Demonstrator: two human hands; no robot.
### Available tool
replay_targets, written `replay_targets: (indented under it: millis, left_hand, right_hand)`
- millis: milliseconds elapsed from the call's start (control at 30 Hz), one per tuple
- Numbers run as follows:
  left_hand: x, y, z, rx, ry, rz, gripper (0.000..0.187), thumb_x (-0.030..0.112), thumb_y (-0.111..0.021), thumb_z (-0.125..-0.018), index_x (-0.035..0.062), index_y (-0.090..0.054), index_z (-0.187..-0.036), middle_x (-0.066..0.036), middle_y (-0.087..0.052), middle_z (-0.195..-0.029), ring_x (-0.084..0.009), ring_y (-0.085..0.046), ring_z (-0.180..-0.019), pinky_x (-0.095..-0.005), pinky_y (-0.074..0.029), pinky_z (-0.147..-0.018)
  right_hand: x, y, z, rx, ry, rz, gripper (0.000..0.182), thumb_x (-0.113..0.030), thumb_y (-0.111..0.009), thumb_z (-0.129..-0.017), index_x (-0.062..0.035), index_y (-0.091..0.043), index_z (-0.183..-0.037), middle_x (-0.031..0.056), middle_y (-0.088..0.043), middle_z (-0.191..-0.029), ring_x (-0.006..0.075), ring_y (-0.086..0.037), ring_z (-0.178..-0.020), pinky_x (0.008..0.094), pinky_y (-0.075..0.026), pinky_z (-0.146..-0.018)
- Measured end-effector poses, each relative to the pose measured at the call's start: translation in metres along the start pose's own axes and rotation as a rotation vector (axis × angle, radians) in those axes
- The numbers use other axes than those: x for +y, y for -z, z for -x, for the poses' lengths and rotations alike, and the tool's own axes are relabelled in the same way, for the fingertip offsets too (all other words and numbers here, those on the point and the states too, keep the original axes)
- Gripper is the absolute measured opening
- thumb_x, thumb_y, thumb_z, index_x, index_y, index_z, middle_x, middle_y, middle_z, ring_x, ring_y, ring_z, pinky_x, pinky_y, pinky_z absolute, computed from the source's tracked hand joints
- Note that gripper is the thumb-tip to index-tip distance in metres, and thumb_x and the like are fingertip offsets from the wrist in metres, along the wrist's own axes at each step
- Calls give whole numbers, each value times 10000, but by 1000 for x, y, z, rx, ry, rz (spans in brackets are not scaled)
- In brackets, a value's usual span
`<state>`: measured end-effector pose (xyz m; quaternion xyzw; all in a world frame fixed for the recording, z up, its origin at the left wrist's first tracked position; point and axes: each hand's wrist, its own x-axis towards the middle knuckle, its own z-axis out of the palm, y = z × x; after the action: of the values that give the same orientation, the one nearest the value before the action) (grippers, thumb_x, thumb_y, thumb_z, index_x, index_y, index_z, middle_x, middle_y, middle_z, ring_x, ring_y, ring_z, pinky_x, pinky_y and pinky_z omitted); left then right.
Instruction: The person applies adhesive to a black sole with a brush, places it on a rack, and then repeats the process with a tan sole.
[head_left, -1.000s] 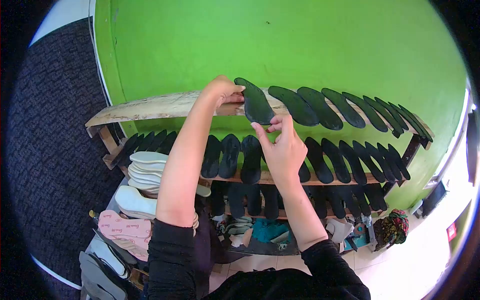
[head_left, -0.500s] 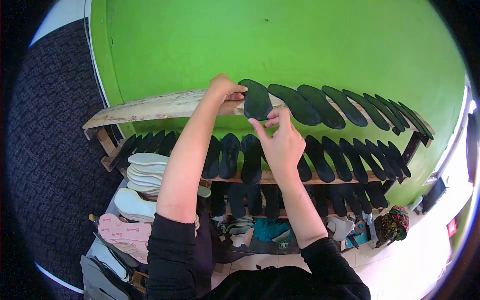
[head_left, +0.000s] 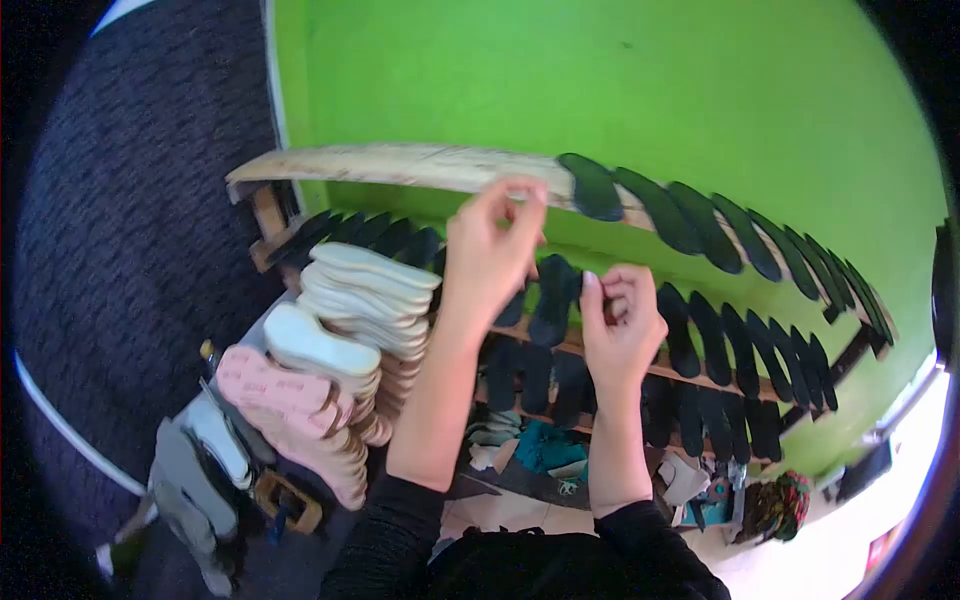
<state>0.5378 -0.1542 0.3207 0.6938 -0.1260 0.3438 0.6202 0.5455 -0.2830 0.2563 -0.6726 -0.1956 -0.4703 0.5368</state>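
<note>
Just left of the last black insole (head_left: 592, 188) on the top plank (head_left: 420, 165), my left hand (head_left: 497, 235) hangs in front of the plank's edge, fingers curled with fingertips close together; nothing can be made out in them. My right hand (head_left: 622, 320) is lower, before the middle row, its thumb raised and its fingers curled in. A black insole (head_left: 551, 300) stands between the two hands. It is unclear whether either hand touches anything. Other black insoles (head_left: 660, 212) lean in a row along the plank to the right.
Stacks of white insoles (head_left: 365, 285) and pink insoles (head_left: 275, 385) stand at the lower left, with grey insoles (head_left: 190, 485) beside them. Teal cloth scraps (head_left: 545, 447) lie below the rack. A patterned cloth bundle (head_left: 775, 505) is at the lower right, and a green wall (head_left: 600, 90) rises behind.
The view has shifted left, showing more of the stacks. My left hand has let go of the end insole on the plank, and both hands have moved down away from it.
</note>
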Motion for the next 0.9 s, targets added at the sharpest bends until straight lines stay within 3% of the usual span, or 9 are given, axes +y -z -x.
replay_targets:
  millis: [100, 200, 367, 533, 567, 633, 667, 767, 900]
  left_hand:
    - [-4, 20, 74, 49, 22, 69, 120, 118, -539, -867, 18, -595, -900, 42, -471, -570, 0, -408, -507, -172, -305, -428]
    - [-11, 50, 146, 23, 157, 61, 139, 88, -510, -878, -4, -597, -937, 21, -524, -667, -10, -452, -560, -161, -345, -477]
    - [-9, 100, 254, 124, 340, -196, 165, 101, -502, -877, -9, -617, -916, -14, -580, -667, -44, -513, -546, -196, -413, -494]
    - [43, 143, 343, 469, 514, -409, 168, 104, -499, -878, -4, -625, -908, -19, -582, -663, -44, -520, -552, -199, -430, -513]
    - [46, 148, 360, 603, 462, -422, 202, 127, -468, -894, 3, -629, -897, -15, -544, -577, -43, -474, -473, -182, -363, -431]
    - [57, 165, 397, 763, 507, -469, 199, 127, -467, -897, 9, -625, -874, -13, -531, -562, -32, -446, -454, -177, -345, -416]
    - [64, 173, 414, 848, 594, -494, 175, 104, -490, -883, 2, -632, -868, 7, -525, -584, -37, -472, -526, -189, -366, -474]
    - [74, 192, 452, 1052, 574, -556, 176, 107, -490, -883, 8, -634, -866, 13, -502, -554, -34, -457, -520, -194, -343, -467]
    - [87, 225, 485, 1118, 618, -667, 167, 101, -501, -873, 6, -638, -863, -13, -544, -580, -47, -481, -529, -203, -380, -491]
  right_hand:
    - [-19, 0, 28, -96, -34, -96, 139, -46, -651, -767, -49, -512, -778, -5, -515, -561, 10, -381, -440, 177, -299, -397]
    - [-29, -9, 62, -274, -38, -222, 142, -37, -650, -762, -46, -508, -770, -5, -507, -544, 12, -386, -433, 181, -295, -391]
    - [-56, -29, 131, -641, -128, -492, 140, -39, -646, -764, -42, -505, -766, -4, -508, -538, 21, -393, -425, 188, -302, -395]
    - [-94, -48, 202, -893, -202, -744, 124, -44, -629, -780, -35, -507, -762, -12, -510, -541, 13, -429, -457, 182, -327, -414]
    - [-103, -50, 213, -917, -209, -777, 124, -44, -629, -780, -35, -507, -762, -12, -510, -541, 13, -429, -457, 182, -327, -414]
    - [-124, -52, 231, -1001, -245, -827, 129, -58, -629, -783, -37, -504, -763, -7, -511, -538, 15, -432, -456, 187, -330, -412]
    - [-133, -54, 240, -1038, -235, -830, 135, -73, -633, -780, -43, -503, -761, -3, -513, -535, 23, -429, -442, 193, -332, -408]
    - [-166, -60, 262, -1145, -162, -852, 136, -75, -637, -775, -50, -503, -763, 1, -514, -529, 35, -422, -424, 201, -333, -403]
    - [-227, -72, 300, -1243, -135, -932, 129, -76, -633, -770, -56, -506, -770, 10, -519, -564, 75, -464, -464, 226, -373, -443]
